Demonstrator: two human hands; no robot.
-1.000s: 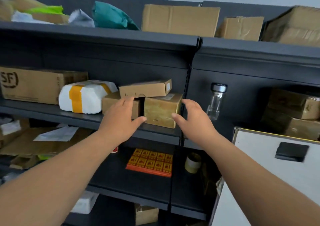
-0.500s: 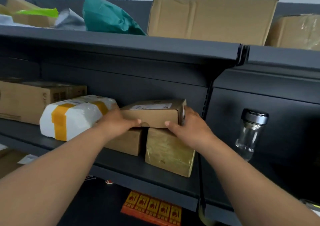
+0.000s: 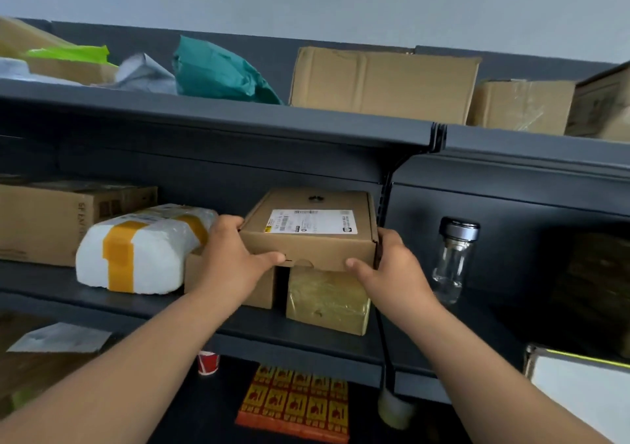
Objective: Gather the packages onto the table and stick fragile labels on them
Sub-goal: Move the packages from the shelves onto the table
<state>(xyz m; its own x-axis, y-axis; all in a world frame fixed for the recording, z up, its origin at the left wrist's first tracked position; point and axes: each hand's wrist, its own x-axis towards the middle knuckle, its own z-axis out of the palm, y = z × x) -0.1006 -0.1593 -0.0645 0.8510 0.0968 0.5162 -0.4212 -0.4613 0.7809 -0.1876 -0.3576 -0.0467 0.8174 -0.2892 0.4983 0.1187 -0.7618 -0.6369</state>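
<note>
My left hand (image 3: 235, 266) grips the left end of a flat cardboard box (image 3: 306, 249), fingers curled round its side and thumb pressed along the lower front edge. My right hand (image 3: 392, 269) clamps the opposite end the same way, thumb on the front edge. The box is on the middle shelf (image 3: 102, 304), tipped so that its top faces me, with a white shipping label (image 3: 310, 221) on the lid. Whether it touches the packages beneath it I cannot tell.

Far left of the box stands a large brown carton (image 3: 41, 222), and nearer, just beside my left hand, a white foam parcel (image 3: 136, 256) bound with yellow tape. Right under the box are a small brown box (image 3: 262, 290), partly hidden by my left wrist, and a yellowish taped box (image 3: 327, 304) beside it. To the right of the box, past the shelf upright, a clear glass jar (image 3: 455, 259) with a metal lid stands in the next bay.

Above the box, the top shelf carries a teal bag (image 3: 218, 72) and a wide carton (image 3: 381, 82). Below the box, on the lower shelf, are a red cup (image 3: 208, 363), a sheet of orange fragile labels (image 3: 296, 402) and a tape roll (image 3: 395, 406). The wall behind the shelving is pale grey-blue.
</note>
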